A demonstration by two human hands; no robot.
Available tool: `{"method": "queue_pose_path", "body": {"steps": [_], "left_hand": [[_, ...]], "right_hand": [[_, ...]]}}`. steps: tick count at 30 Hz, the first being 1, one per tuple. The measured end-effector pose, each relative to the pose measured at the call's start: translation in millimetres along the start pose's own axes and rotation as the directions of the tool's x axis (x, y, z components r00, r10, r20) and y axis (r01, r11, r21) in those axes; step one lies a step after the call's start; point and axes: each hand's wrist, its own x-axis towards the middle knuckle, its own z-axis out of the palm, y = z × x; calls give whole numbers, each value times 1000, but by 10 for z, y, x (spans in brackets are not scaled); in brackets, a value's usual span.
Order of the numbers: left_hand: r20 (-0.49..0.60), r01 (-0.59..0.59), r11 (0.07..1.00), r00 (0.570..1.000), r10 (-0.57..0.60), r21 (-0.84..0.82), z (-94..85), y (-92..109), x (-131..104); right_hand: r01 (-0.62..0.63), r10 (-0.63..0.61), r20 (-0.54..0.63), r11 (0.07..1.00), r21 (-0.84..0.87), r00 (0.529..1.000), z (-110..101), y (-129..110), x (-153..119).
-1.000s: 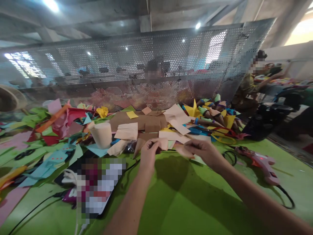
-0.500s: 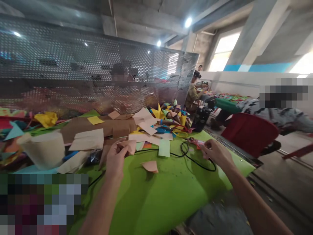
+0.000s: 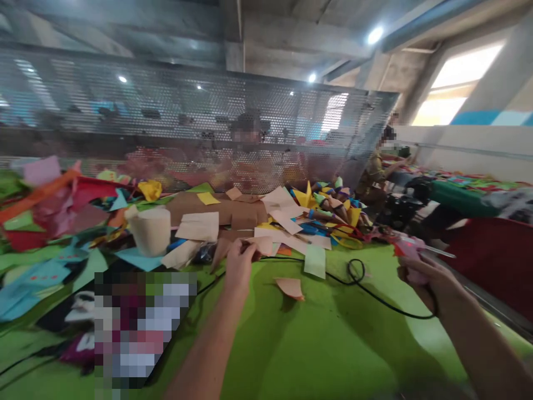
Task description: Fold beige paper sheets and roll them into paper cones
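Cup, contents unclear, left of hands with paper piece and glue gun

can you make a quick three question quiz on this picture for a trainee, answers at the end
1. Which hand holds the pink glue gun?
2. True or false: the left hand is empty.
3. Fill in the blank: the loose peach scrap lies on the ____ tabletop.

Key:
1. The right hand.
2. False; it pinches a piece of peach paper.
3. Green.
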Motion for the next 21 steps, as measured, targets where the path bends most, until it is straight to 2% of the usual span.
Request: {"method": "queue_pose_path", "body": {"steps": [2, 5, 9, 12, 15, 18, 21], "left_hand": [[15, 7, 1000, 1000, -7, -3, -2, -5, 6], [7, 14, 1000, 1000, -14, 10, -12, -11, 24], [-1, 23, 999, 1000, -23, 28, -22, -23, 48], [-8, 27, 998, 1000, -27, 51, -18, -32, 58], [-17, 24, 997, 1000, -23, 71, -9, -34, 51], [-13, 26, 992, 1000, -25, 121, 5, -30, 26], [-11, 30, 981, 1000, -28, 190, 18, -22, -3]], "right_hand": [[-161, 149, 96, 978, 134, 984, 260, -139, -83], [-208, 155, 246, 956, 206, 957, 699, -322, -212], [-140, 86, 401, 984, 106, 912, 1224, -375, -293], [-53, 45, 560, 999, -3, 827, 1499, -265, -344], [97, 8, 644, 987, -127, 765, 1612, -120, -441], [207, 13, 645, 942, -265, 764, 1593, -21, -538], [281, -22, 641, 910, -305, 767, 1556, 19, -590]]}}
